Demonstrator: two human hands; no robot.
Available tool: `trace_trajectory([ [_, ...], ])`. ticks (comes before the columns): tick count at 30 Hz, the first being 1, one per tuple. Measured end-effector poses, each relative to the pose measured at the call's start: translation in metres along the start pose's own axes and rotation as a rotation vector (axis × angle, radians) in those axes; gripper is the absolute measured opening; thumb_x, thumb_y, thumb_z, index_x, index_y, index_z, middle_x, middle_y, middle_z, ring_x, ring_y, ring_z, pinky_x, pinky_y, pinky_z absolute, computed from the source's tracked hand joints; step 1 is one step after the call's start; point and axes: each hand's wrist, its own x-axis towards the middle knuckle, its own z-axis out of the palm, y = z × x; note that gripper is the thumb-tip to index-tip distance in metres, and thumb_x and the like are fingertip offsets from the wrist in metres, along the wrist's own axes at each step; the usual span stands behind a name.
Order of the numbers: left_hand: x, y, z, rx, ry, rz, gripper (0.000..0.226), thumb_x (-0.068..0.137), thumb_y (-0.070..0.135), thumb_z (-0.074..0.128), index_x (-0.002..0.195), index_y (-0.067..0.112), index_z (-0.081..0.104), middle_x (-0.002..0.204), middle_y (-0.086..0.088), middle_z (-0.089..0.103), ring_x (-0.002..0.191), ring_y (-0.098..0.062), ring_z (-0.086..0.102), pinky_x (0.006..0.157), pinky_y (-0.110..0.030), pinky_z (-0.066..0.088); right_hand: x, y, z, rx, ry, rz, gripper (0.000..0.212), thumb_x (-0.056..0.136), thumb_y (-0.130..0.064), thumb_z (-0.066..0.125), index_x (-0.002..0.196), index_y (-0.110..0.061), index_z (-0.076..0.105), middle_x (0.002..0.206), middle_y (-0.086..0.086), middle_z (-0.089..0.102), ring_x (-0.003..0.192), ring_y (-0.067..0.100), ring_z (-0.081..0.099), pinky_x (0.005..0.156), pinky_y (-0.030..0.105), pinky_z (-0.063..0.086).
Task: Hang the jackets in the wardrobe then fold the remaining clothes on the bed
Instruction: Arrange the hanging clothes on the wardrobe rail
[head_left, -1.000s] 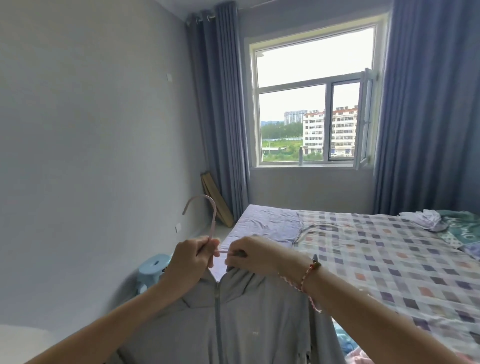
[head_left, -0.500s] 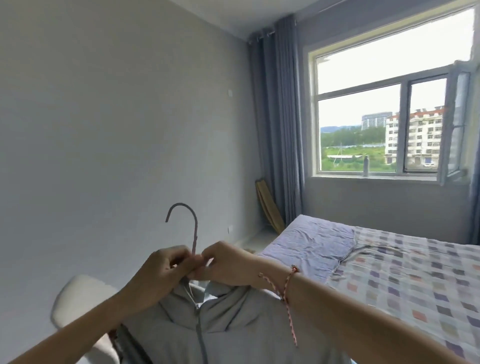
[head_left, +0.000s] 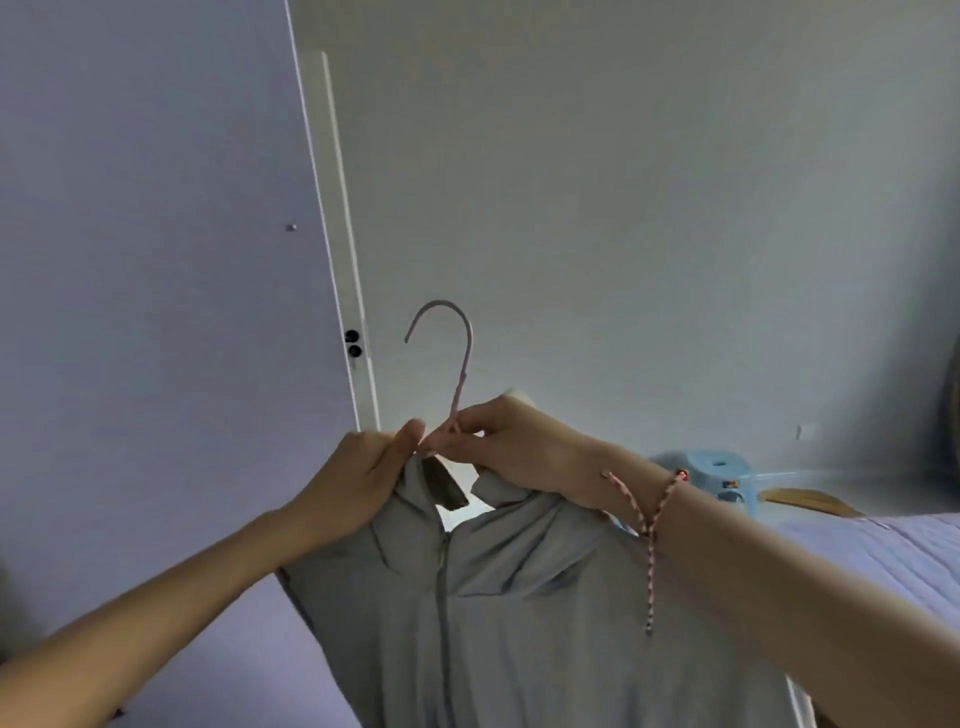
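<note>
My left hand (head_left: 363, 478) and right hand (head_left: 519, 452) grip the grey jacket (head_left: 519, 597) on its hanger (head_left: 457, 353), now turned from bed (head_left: 893, 561) toward a door (head_left: 156, 312), ready for hanging.

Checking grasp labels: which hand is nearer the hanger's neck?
Right. The right hand pinches the pink hanger at the base of its neck. The left hand grips the grey jacket by the collar, just left of that neck, with no clear contact.
</note>
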Motion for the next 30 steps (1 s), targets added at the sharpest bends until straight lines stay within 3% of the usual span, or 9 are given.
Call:
trace_trajectory([
  [3, -0.019, -0.027, -0.044, 0.085, 0.142, -0.095, 0.07, 0.081, 0.076, 0.024, 0.055, 0.012, 0.036, 0.05, 0.001, 0.033, 0.049, -0.008, 0.031, 0.05, -0.018, 0.027, 0.035, -0.022, 0.035, 0.023, -0.054, -0.072, 0.024, 0.093, -0.027, 0.057, 0.103, -0.012, 0.072, 0.085, -0.006, 0.067, 0.067, -0.002, 0.053, 0.065, 0.01, 0.039],
  [6, -0.032, -0.059, -0.092, 0.113, 0.244, -0.198, 0.074, 0.086, 0.069, 0.029, 0.068, 0.0, 0.048, 0.064, -0.012, 0.049, 0.062, -0.022, 0.045, 0.061, -0.028, 0.035, 0.077, -0.045, 0.073, -0.018, -0.065, -0.162, 0.024, 0.093, -0.023, 0.055, 0.104, -0.009, 0.071, 0.091, -0.001, 0.069, 0.077, 0.003, 0.059, 0.071, 0.014, 0.044],
  [9, -0.054, -0.094, -0.137, 0.255, 0.342, -0.285, 0.063, 0.079, 0.065, 0.026, 0.087, 0.012, 0.06, 0.086, -0.004, 0.062, 0.086, -0.022, 0.058, 0.083, -0.038, 0.046, 0.127, -0.072, 0.119, 0.026, -0.094, -0.234, 0.024, 0.093, -0.023, 0.056, 0.102, -0.007, 0.072, 0.105, 0.006, 0.069, 0.095, 0.017, 0.06, 0.087, 0.029, 0.044],
  [12, -0.071, -0.129, -0.181, 0.397, 0.425, -0.357, 0.057, 0.083, 0.06, 0.023, 0.104, 0.024, 0.061, 0.11, 0.006, 0.063, 0.107, -0.018, 0.057, 0.093, -0.046, 0.044, 0.166, -0.1, 0.164, 0.074, -0.125, -0.268, 0.024, 0.093, -0.021, 0.055, 0.101, -0.005, 0.072, 0.103, 0.009, 0.069, 0.09, 0.014, 0.057, 0.082, 0.028, 0.043],
  [14, -0.086, -0.153, -0.215, 0.461, 0.468, -0.385, 0.056, 0.084, 0.055, 0.026, 0.109, 0.02, 0.061, 0.116, 0.003, 0.062, 0.11, -0.019, 0.056, 0.095, -0.045, 0.044, 0.196, -0.125, 0.201, 0.124, -0.166, -0.31, 0.023, 0.093, -0.02, 0.055, 0.1, -0.005, 0.071, 0.104, 0.007, 0.069, 0.091, 0.013, 0.056, 0.08, 0.024, 0.04],
  [19, -0.101, -0.193, -0.305, 0.527, 0.549, -0.461, 0.023, 0.096, 0.016, 0.046, 0.109, 0.007, 0.062, 0.114, -0.007, 0.063, 0.108, -0.021, 0.057, 0.091, -0.027, 0.041, 0.264, -0.189, 0.271, 0.252, -0.26, -0.352, 0.018, 0.089, -0.011, 0.058, 0.098, -0.001, 0.07, 0.09, 0.006, 0.063, 0.085, 0.013, 0.053, 0.058, 0.01, 0.038],
  [22, -0.101, -0.209, -0.331, 0.499, 0.589, -0.503, 0.023, 0.096, 0.009, 0.046, 0.107, 0.005, 0.065, 0.113, -0.008, 0.066, 0.108, -0.019, 0.059, 0.086, -0.019, 0.037, 0.289, -0.202, 0.289, 0.353, -0.33, -0.239, 0.02, 0.084, 0.0, 0.057, 0.099, -0.001, 0.07, 0.094, 0.01, 0.066, 0.083, 0.014, 0.056, 0.06, 0.007, 0.042],
  [26, -0.09, -0.255, -0.404, 0.458, 0.702, -0.687, 0.031, 0.098, 0.015, 0.042, 0.123, 0.005, 0.058, 0.128, -0.008, 0.058, 0.121, -0.02, 0.051, 0.096, -0.019, 0.033, 0.343, -0.246, 0.333, 0.331, -0.372, -0.255, 0.02, 0.083, 0.003, 0.056, 0.096, 0.003, 0.07, 0.086, 0.008, 0.062, 0.07, 0.011, 0.053, 0.051, 0.008, 0.041],
  [30, -0.078, -0.308, -0.461, -0.035, 0.942, -0.859, 0.048, 0.093, 0.026, 0.052, 0.136, 0.006, 0.041, 0.137, -0.009, 0.045, 0.123, -0.023, 0.047, 0.104, -0.03, 0.036, 0.386, -0.295, 0.376, 0.289, -0.361, -0.318, 0.017, 0.086, -0.002, 0.055, 0.094, 0.006, 0.067, 0.078, 0.01, 0.058, 0.073, 0.014, 0.05, 0.058, 0.021, 0.04],
])
